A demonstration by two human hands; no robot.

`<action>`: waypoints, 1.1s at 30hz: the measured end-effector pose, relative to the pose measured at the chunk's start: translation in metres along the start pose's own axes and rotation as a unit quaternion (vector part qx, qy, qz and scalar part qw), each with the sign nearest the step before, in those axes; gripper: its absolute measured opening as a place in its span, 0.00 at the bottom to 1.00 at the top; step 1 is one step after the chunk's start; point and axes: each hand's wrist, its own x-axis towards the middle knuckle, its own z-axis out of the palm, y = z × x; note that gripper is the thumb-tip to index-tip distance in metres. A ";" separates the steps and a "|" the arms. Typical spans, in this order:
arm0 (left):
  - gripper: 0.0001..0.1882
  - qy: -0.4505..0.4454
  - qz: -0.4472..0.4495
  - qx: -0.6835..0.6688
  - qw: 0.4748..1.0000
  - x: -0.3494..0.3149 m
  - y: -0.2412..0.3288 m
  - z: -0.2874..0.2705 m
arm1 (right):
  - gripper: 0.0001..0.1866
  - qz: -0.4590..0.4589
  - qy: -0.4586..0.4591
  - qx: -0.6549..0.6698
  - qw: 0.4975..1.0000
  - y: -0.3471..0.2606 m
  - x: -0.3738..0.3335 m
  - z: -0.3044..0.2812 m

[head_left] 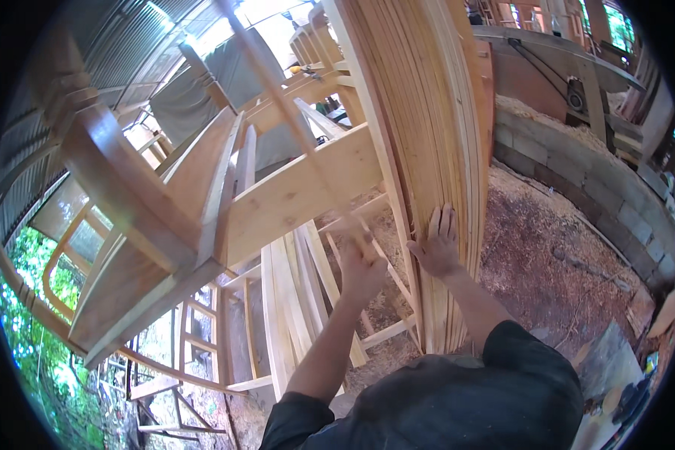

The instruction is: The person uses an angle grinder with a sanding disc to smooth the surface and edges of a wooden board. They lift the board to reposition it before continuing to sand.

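Observation:
My left hand [364, 271] is closed around the near end of a long, thin wooden strip [289, 120]. The strip slants up and away to the far left, and motion smears it. My right hand [438, 251] lies flat, fingers spread, on a thick stack of long boards [420, 127] set on edge side by side. The hand holds nothing. The boards run from near my body to the far edge of view.
Left of the stack stands a large wooden frame with a wide crosspiece [307, 195] and a turned post [120, 180]. More planks [292, 292] lie below my left arm. At right, a low block wall [577, 180] borders a sawdust-covered floor [540, 247]; a belt-driven machine [574, 94] stands behind.

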 end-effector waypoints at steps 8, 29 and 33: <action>0.11 0.189 -0.068 -0.160 0.966 -0.154 0.068 -0.084 | 0.53 0.005 -0.005 -0.032 0.999 -0.022 -0.009 -0.023; 0.33 0.790 0.005 0.270 0.550 -0.523 0.347 -0.241 | 0.09 -0.040 -0.725 0.306 0.616 -0.166 -0.223 0.168; 0.32 0.817 0.068 0.280 0.499 -0.523 0.384 -0.187 | 0.16 -0.132 -0.869 0.178 0.443 -0.223 -0.295 0.234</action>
